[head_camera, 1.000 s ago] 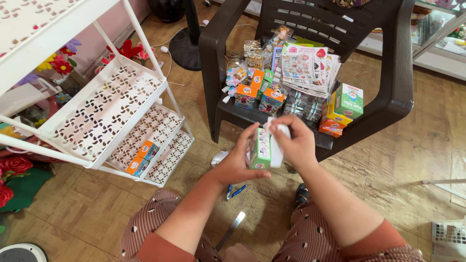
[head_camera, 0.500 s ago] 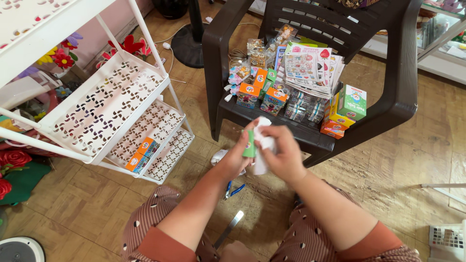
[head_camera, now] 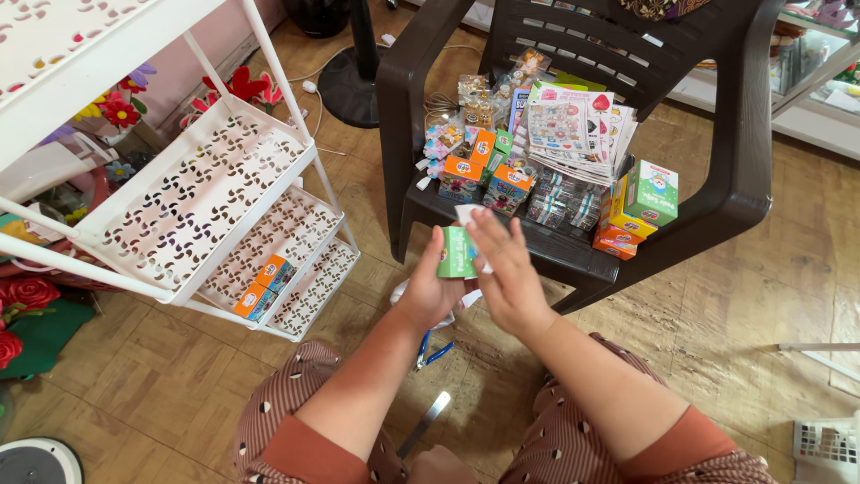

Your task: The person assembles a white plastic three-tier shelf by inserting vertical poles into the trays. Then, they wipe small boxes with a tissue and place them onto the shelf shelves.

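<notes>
My left hand (head_camera: 428, 289) is closed around a small green box (head_camera: 457, 252), which I hold upright near the middle of the view; my right hand (head_camera: 503, 280) is just beside it at 3 o'clock, fingers spread and flat, touching a white piece of paper or cloth (head_camera: 467, 213) that sticks out behind the top of the box; if this hand really grips the white piece, I cannot tell. The 2 hands are close together over the front edge of a dark brown plastic chair (head_camera: 749, 134) at 12 o'clock; on its seat lie many small coloured packages, a stack of sticker sheets (head_camera: 573, 127) and, at 2 o'clock, a green and white carton (head_camera: 653, 191) on top of orange boxes (head_camera: 614, 239). At 9 o'clock stands a white rack (head_camera: 193, 193) with pierced shelves; 2 small orange boxes (head_camera: 265, 287) lie on its lower shelf. On the wooden floor (head_camera: 770, 296) at 6 o'clock, between my knees, lie blue-handled pliers (head_camera: 431, 352) and a flat metal strip (head_camera: 426, 422); red artificial flowers (head_camera: 27, 300) are at the far left edge.
</notes>
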